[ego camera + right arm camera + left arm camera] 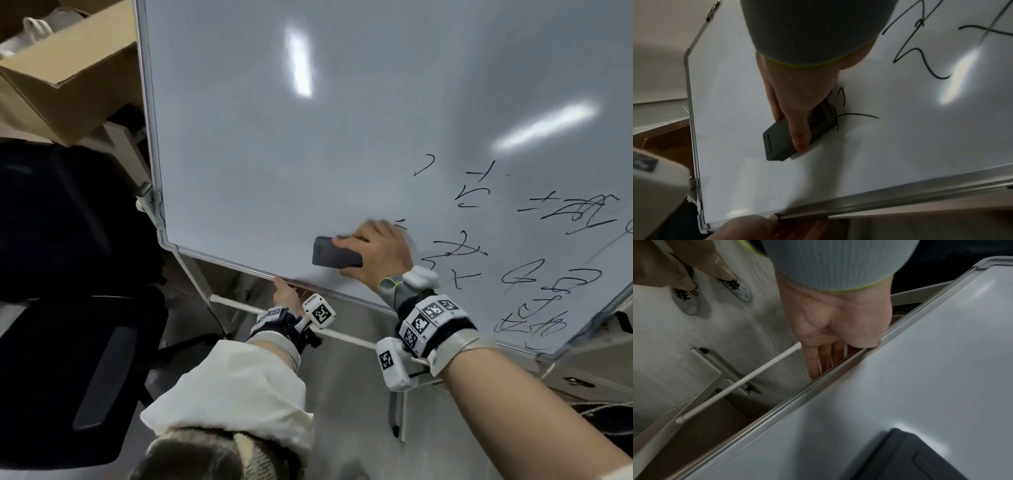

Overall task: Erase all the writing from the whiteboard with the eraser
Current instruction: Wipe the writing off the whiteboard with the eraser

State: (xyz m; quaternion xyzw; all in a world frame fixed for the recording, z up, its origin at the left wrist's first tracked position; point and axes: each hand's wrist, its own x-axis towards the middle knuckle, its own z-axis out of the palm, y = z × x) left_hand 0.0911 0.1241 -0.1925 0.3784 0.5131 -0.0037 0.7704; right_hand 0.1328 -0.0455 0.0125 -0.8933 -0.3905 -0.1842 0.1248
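A large whiteboard [274,154] on a stand fills the head view, with black writing [534,267] over its lower right part; its left part is bare. My right hand [373,253] grips a dark grey eraser [334,251] and holds it flat against the board near the bottom edge, just left of the writing. In the right wrist view the eraser [781,139] lies over some black strokes [857,115]. My left hand [838,331] holds the board's bottom frame [818,386], thumb on the front and fingers [813,363] behind it.
A cardboard box [65,68] sits at the upper left and a black chair [68,274] stands left of the board. The stand's white crossbar [740,381] and legs run below the board. My shoes [715,292] are on the grey floor.
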